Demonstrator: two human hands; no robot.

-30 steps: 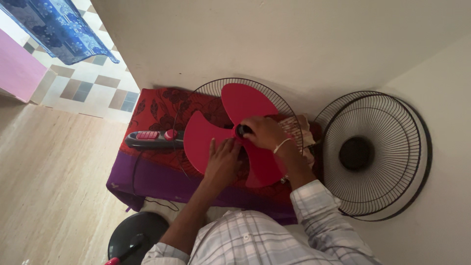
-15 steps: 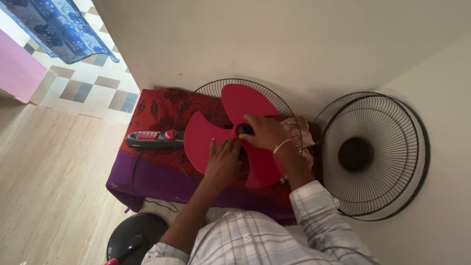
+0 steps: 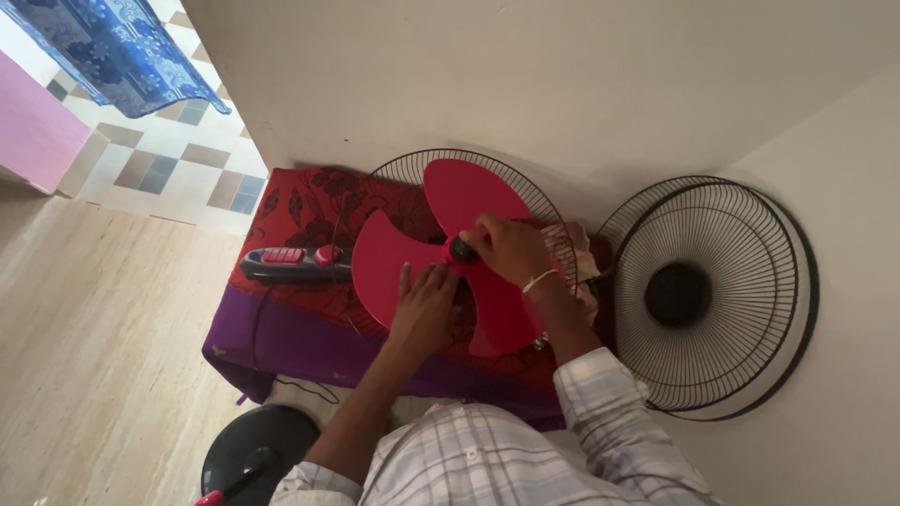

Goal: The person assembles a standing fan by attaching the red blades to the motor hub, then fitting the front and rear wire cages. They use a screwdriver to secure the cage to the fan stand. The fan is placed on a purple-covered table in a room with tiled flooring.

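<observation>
A red three-bladed fan blade [image 3: 459, 201] sits in a black wire rear guard [image 3: 412, 167] on a low table. My right hand [image 3: 511, 251] is closed around the small black cap [image 3: 461, 249] at the blade's hub. My left hand [image 3: 427, 305] lies flat on the lower part of the blade, fingers spread, pressing it. The fan's black control neck with red buttons [image 3: 292, 263] stretches to the left of the blade.
The table wears a red flowered cloth [image 3: 300, 211] with a purple edge [image 3: 281, 342]. A loose black front guard [image 3: 712, 292] leans against the wall at right. A round black fan base [image 3: 248, 454] stands on the floor below. A blue curtain [image 3: 112, 47] hangs top left.
My right hand has turned slightly on the black cap, fingers shifting around it. The left hand and the blade have stayed in place.
</observation>
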